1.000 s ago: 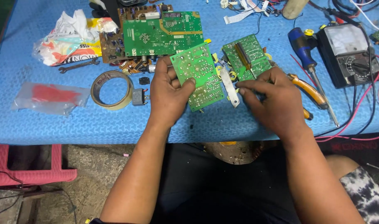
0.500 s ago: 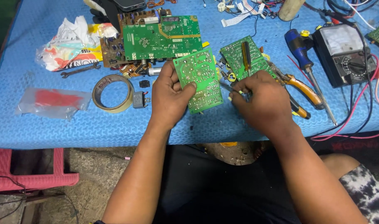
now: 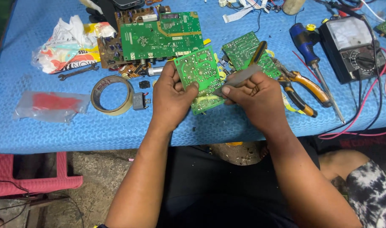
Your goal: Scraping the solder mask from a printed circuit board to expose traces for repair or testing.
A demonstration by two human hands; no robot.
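— Where is the small green circuit board sitting relative to the two hands?

— It is being held just above the blue worktop, tilted up with its solder side facing the camera. The left hand is gripping it from the left edge: the thumb is pressing on the face and the other fingers are wrapping behind, so they are pinching the board.

— And the other hand?

— The right hand is coming in from the right, holding a slim grey tool, something like a blade or tweezers; I cannot tell which. Its fingers are pressed together around the tool's handle end, and the tip is pointing left and down, touching or nearly touching the board's lower right part.

— Which way is the board's long axis running?

— Roughly from upper left to lower right, leaning away from the person. The tool is lying across it, slanting from upper right to lower left.

— How are the arms posed?

— Both forearms are reaching forward from the lap and converging, with the wrists close together over the near edge of the worktop.

— What is lying around them?

— A larger green board is lying behind, another small board just beyond the right hand, orange-handled pliers to the right, and a tape roll to the left.
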